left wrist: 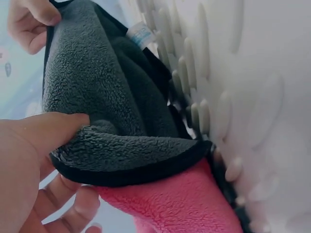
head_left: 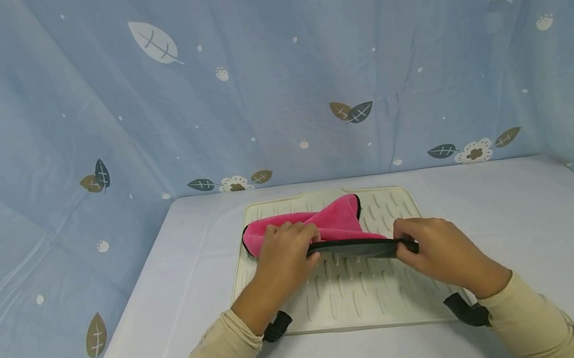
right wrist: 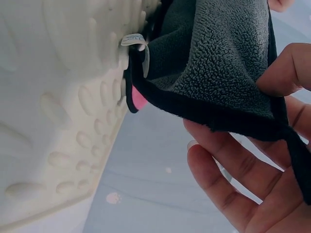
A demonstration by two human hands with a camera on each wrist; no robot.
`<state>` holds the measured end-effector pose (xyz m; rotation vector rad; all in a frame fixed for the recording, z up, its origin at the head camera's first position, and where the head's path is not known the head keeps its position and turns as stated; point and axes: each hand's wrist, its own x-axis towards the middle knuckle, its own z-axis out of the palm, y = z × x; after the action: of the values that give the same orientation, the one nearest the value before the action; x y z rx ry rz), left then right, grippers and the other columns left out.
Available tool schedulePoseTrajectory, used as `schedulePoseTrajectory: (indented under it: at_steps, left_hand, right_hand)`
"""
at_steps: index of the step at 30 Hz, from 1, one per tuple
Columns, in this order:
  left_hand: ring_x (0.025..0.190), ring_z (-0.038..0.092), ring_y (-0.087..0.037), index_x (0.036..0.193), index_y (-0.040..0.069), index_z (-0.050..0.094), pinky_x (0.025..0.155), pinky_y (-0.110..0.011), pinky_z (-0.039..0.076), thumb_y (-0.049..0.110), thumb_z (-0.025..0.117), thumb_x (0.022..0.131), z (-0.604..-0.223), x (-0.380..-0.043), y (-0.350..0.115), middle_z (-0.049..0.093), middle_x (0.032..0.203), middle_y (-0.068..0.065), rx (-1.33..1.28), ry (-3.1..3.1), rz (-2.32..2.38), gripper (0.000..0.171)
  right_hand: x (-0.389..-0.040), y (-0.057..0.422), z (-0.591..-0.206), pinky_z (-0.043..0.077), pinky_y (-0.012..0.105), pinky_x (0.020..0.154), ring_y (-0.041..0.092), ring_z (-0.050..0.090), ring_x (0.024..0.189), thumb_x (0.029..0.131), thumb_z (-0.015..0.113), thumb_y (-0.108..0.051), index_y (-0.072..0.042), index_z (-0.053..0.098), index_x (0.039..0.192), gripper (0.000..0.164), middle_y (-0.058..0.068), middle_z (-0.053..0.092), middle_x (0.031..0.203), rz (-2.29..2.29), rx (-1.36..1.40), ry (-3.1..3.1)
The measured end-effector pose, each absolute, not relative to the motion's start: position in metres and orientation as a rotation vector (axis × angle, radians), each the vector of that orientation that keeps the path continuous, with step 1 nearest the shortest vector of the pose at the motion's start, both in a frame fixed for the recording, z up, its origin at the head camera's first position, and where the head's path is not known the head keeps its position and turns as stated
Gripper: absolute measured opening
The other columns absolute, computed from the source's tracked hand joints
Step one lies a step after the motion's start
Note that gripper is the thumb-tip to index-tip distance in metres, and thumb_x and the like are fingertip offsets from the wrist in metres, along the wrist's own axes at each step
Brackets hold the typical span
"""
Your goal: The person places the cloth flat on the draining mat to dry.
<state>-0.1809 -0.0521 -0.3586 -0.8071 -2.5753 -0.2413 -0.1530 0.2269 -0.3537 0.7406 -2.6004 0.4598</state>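
A plush cleaning cloth (head_left: 333, 219), pink on one face and grey on the other with black edging, lies bunched over a cream ridged mat (head_left: 359, 297). Its near edge is raised between both hands. My left hand (head_left: 285, 252) pinches that edge toward the left, thumb on the grey face (left wrist: 82, 68) in the left wrist view. At the right end, my right hand (head_left: 435, 250) pinches the edge near a corner, with a black strip hanging past the fingers in the right wrist view. A small white label (right wrist: 133, 40) sticks out from the cloth's border.
A white-covered table (head_left: 518, 220) lies under the mat. Blue leaf-printed fabric (head_left: 273, 83) hangs behind and at both sides. Black straps (head_left: 467, 309) show at both wrists, below beige sleeves.
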Motion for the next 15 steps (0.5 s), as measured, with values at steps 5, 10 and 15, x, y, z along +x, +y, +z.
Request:
schedulePoseTrajectory:
  at_steps: [5,10,15]
  left_hand:
    - [0.079,0.063,-0.014,0.092,0.019,0.065,0.074,-0.035,0.044,0.027,0.084,0.080,-0.3555,-0.1796,-0.0535,0.069,0.083,0.008,-0.801,-2.603,-0.224,0.024]
    - [0.071,0.058,-0.012,0.087,0.018,0.063,0.073,-0.035,0.041,0.032,0.083,0.081,-0.3533,-0.1782,-0.0551,0.064,0.074,0.008,-0.779,-2.708,-0.226,0.026]
    - [0.065,0.050,-0.010,0.082,0.018,0.057,0.072,-0.036,0.038,0.031,0.083,0.082,-0.3514,-0.1794,-0.0593,0.053,0.066,0.009,-0.815,-2.790,-0.309,0.029]
  right_hand:
    - [-0.1531,0.2278,-0.3544,0.027,0.020,0.051,0.000,0.029,0.056,0.077,0.066,-0.003,-0.022,0.054,0.075,0.022,-0.013,0.039,0.063,0.452,0.737,-2.621]
    - [-0.1528,0.2282,-0.3548,0.026,0.020,0.051,0.000,0.030,0.057,0.077,0.066,-0.004,-0.022,0.052,0.074,0.023,-0.013,0.037,0.063,0.451,0.733,-2.647]
    - [-0.1529,0.2274,-0.3566,0.027,0.020,0.051,0.000,0.031,0.057,0.077,0.066,-0.003,-0.021,0.052,0.074,0.023,-0.013,0.037,0.063,0.456,0.730,-2.665]
